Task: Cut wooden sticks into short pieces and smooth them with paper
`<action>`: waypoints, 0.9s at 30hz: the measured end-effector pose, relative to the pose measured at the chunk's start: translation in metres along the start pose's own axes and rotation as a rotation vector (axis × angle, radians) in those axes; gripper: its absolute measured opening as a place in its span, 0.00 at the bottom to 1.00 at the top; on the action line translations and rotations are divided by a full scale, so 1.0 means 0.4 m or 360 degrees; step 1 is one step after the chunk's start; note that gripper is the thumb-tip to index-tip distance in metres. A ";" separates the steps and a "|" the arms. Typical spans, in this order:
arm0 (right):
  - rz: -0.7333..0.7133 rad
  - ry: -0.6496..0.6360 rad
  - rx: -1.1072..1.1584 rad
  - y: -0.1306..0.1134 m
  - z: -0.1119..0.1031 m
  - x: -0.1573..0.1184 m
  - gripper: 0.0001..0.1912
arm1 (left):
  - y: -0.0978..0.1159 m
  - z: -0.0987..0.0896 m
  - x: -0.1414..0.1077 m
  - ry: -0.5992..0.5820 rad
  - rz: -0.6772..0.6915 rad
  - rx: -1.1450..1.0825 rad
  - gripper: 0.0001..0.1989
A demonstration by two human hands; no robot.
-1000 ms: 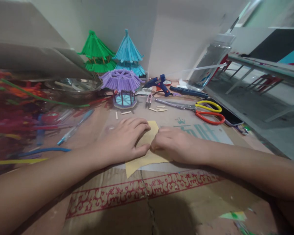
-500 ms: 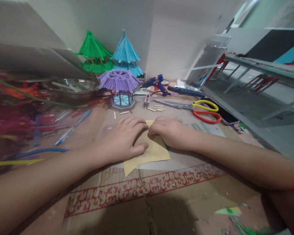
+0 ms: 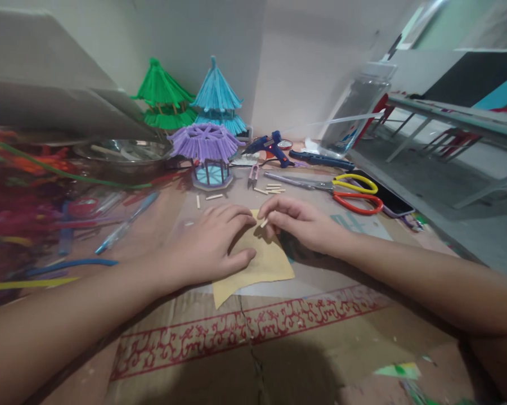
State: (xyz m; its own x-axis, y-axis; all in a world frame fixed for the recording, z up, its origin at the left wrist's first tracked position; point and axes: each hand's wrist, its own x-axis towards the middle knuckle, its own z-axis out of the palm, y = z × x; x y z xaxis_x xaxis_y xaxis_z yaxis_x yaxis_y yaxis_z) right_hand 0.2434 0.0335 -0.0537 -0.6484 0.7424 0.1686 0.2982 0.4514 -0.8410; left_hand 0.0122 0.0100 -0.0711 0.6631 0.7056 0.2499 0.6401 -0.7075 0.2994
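Observation:
A piece of yellow sandpaper-like sheet (image 3: 257,267) lies on the cardboard in front of me. My left hand (image 3: 213,242) rests flat on its left side, fingers spread. Just above the sheet, my right hand (image 3: 295,222) pinches a short pale wooden stick (image 3: 264,223) between thumb and fingers. Beyond my hands lie several similar cut sticks (image 3: 274,188), with two more to the left. A small purple-roofed pavilion model (image 3: 206,143) stands behind those, its base light blue.
Scissors (image 3: 333,185) with yellow and red handles lie at right, beside a phone (image 3: 388,194). Behind are a blue glue gun (image 3: 274,147), thread snips (image 3: 253,175), a cutter (image 3: 321,159), and green (image 3: 162,90) and blue (image 3: 217,93) roofed models. Pipe cleaners (image 3: 34,202) crowd the left, near a metal bowl (image 3: 122,160).
My right hand has lifted slightly off the yellow sheet and turned, so the small stick in its fingers now shows. The left hand stays in place.

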 end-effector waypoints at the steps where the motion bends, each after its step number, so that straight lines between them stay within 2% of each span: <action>1: 0.0056 -0.0027 0.0321 -0.003 0.004 -0.003 0.07 | 0.001 -0.002 0.000 0.0014 0.0014 -0.0020 0.21; 4: 0.0194 -0.0136 0.0955 -0.006 0.020 -0.007 0.10 | 0.005 -0.009 0.001 0.0057 0.0034 -0.0099 0.17; 7: 0.0303 -0.0107 0.1139 0.001 0.030 -0.004 0.15 | 0.011 -0.017 0.003 0.0105 0.0048 -0.0177 0.15; 14: 0.0334 -0.0008 0.1186 0.014 0.031 0.006 0.13 | 0.016 -0.020 -0.002 0.0434 0.0279 -0.0188 0.10; 21: 0.0303 -0.0059 0.1078 0.000 0.033 0.004 0.06 | 0.017 -0.020 -0.004 0.0464 0.0267 -0.0220 0.11; 27: 0.0311 -0.0063 0.1078 -0.005 0.033 0.003 0.06 | 0.016 -0.025 -0.003 0.0442 0.0265 -0.0253 0.11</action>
State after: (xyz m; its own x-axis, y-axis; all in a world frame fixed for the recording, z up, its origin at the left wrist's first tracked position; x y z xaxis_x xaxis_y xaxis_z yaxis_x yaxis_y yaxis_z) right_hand 0.2327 0.0271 -0.0586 -0.6564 0.7540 -0.0263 -0.0813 -0.1053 -0.9911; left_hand 0.0117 0.0051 -0.0604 0.6083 0.5803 0.5415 0.4495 -0.8142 0.3675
